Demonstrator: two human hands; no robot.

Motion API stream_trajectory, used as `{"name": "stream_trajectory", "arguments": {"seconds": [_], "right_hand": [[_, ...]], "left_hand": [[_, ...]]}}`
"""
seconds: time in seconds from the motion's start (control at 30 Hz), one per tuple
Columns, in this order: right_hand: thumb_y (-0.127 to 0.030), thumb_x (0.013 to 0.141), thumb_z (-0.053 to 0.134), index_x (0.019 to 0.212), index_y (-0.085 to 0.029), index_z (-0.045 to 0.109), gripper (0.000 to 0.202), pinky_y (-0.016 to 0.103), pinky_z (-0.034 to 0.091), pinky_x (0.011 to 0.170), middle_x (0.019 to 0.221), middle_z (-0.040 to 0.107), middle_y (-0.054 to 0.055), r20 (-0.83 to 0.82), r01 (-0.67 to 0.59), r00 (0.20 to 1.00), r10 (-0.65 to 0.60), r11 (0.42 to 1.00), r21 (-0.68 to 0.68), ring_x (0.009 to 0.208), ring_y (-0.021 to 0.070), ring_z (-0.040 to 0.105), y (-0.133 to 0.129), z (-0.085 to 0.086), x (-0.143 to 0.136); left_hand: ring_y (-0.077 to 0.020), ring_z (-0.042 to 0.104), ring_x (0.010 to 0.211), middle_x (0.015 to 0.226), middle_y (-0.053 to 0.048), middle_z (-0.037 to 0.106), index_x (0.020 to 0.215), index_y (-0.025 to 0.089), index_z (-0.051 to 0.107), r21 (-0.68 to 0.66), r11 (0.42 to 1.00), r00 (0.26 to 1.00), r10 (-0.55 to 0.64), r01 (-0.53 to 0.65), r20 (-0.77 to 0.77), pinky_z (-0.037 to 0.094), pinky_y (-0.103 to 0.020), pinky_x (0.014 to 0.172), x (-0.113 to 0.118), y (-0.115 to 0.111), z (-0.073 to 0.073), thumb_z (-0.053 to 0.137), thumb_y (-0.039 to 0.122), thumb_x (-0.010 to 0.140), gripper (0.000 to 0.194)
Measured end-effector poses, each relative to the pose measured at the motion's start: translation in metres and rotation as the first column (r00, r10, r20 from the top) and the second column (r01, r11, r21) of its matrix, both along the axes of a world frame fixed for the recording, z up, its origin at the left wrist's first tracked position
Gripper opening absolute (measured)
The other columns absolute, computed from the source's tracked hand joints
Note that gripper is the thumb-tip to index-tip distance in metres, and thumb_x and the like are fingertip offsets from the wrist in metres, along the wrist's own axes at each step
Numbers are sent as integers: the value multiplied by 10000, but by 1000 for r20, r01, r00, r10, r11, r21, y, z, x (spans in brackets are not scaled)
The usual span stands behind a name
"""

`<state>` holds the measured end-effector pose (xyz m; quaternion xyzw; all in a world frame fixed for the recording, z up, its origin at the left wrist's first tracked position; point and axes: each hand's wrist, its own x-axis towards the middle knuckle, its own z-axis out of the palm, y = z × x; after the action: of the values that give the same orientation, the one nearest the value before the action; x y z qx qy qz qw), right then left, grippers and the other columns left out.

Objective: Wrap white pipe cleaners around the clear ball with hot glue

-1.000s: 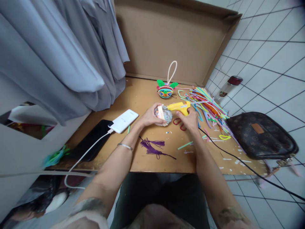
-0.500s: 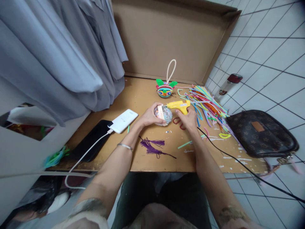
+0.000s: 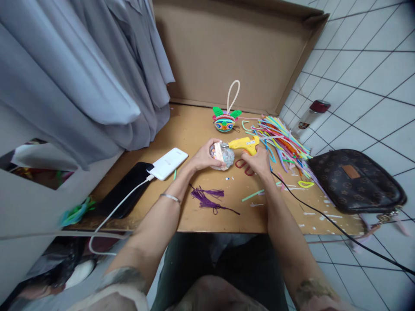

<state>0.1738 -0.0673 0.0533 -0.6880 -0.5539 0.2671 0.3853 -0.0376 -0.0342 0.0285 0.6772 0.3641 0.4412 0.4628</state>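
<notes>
My left hand [image 3: 206,156] is closed around the left side of a clear, roundish ball [image 3: 228,159] with a pale cream band [image 3: 218,152] across it. In my right hand [image 3: 257,160] is a yellow glue gun [image 3: 243,144], gripped by its handle. The gun's metal nozzle points left and meets the ball's upper part beside the band; whether glue is coming out is too small to tell. Behind the ball stands a colourful animal-head ornament [image 3: 224,122] with green ears and a white loop. Red bent pieces [image 3: 249,169] lie under my right hand.
Purple tassels [image 3: 204,198] lie in front. A white power bank [image 3: 170,163] with a cable and a black phone-like slab [image 3: 125,190] are at left. Pipe cleaners [image 3: 282,140], a brown bag [image 3: 356,179] and a bottle [image 3: 309,117] are at right. A black cord [image 3: 311,211] trails rightward.
The glue gun has shifted slightly right and down, its nozzle moving from the band's top edge to just right of the band. My left hand and the ball have barely moved.
</notes>
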Motion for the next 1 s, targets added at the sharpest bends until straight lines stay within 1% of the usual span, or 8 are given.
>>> {"name": "stream_trajectory", "arguments": {"seconds": [0.17,0.3,0.4,0.53,0.7,0.83,1.0], "right_hand": [[-327,763,649,1047,-185,538,336,171,373,269,599,722,6,-38,-24,999,23,1000,-18,293,97,507,-2,2,1],[-350,781,634,1053,-190,528,333,160,374,278,616,729,3,-48,-36,998,37,999,21,286,81,489,-3,2,1],[-358,786,633,1075,-195,519,351,155,378,286,615,728,-4,-42,-23,999,24,999,23,287,75,483,-4,3,0],[-348,781,644,1085,-184,525,365,135,368,293,601,720,-6,-16,-21,1000,22,999,34,290,64,479,-6,4,-1],[-338,788,621,1054,-184,538,318,153,352,270,599,718,-6,31,-26,999,23,996,82,271,70,458,-7,4,-1],[-332,780,632,997,-178,550,279,152,324,256,559,694,-9,81,11,997,-19,994,105,252,71,441,-7,6,-3],[-340,787,629,943,-183,571,229,141,287,258,542,670,-22,134,38,989,-55,991,129,252,62,430,-7,7,-5]], "left_hand": [[-166,562,884,998,-6,581,1139,180,508,1,1000,1000,-7,7,17,463,-322,865,0,0,0,893,252,424,815],[-160,560,869,978,-1,579,1152,174,508,-10,1000,1000,5,-5,5,469,-317,853,0,0,0,898,250,425,828],[-166,565,871,993,-6,585,1161,182,507,-8,1000,1000,17,-17,2,472,-315,841,-1,2,-1,901,261,425,839],[-174,574,904,1043,-20,595,1157,182,507,-4,1000,1000,0,0,14,466,-316,867,-1,2,-2,894,269,428,830],[-182,582,920,1043,-20,599,1185,169,507,-16,1000,1000,17,-16,13,474,-328,881,0,1,-2,903,244,423,862],[-180,570,906,1010,-13,587,1187,167,503,-12,1000,1000,8,-8,-4,467,-329,870,0,1,-1,897,257,434,855],[-183,561,903,990,-6,579,1166,195,503,2,1000,1000,3,-3,-12,457,-338,870,0,1,-1,900,266,423,845]]}}
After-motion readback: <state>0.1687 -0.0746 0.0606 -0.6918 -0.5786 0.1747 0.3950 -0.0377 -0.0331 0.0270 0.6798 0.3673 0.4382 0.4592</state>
